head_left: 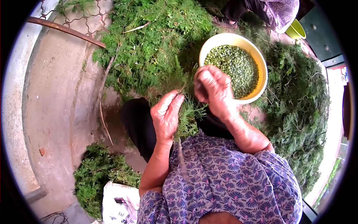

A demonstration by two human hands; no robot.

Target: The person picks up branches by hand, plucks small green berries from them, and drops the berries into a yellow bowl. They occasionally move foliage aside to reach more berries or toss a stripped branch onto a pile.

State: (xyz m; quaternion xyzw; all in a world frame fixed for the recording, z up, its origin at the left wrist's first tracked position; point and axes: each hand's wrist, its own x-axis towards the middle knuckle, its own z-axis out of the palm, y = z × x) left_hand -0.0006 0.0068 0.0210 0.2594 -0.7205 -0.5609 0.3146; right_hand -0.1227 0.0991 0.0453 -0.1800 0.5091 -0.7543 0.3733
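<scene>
My left hand (166, 115) pinches a feathery green sprig (189, 118) between thumb and fingertips, in front of my chest. The sprig hangs down over my lap with its thin stem showing below. Just to the right, my right hand (218, 91) is closed with its fingers curled in, slightly blurred. Whatever it may hold is hidden. It is beside the near left rim of a yellow basin (263, 71), covering part of that rim. Inside the basin lie many small round green berries or seed cones (233, 67).
A large heap of cut green branches (153, 44) spreads ahead, with more greenery (298, 104) at the right and a smaller pile (97, 171) at lower left. A white sack (119, 203) lies near that pile. Another person's patterned clothing (281, 13) and a yellow-green container (296, 30) appear at top right.
</scene>
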